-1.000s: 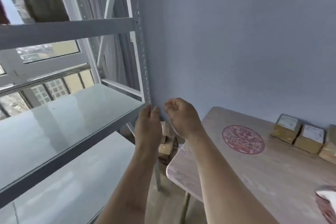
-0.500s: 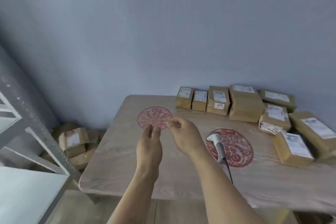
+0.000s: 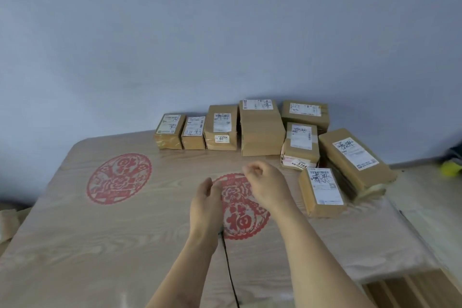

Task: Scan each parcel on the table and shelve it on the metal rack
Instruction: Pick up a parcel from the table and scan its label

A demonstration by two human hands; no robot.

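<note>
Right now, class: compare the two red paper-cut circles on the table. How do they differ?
The left circle lies fully in view, near the table's left side; the middle circle is partly hidden by the left hand and right hand. A black cable runs up to the middle circle; none reaches the left one. Both are red, round, and flat on the table.

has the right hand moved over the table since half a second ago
Yes. The right hand has shifted rightward across the table, from beside the left red circle to over the right red circle.
</note>
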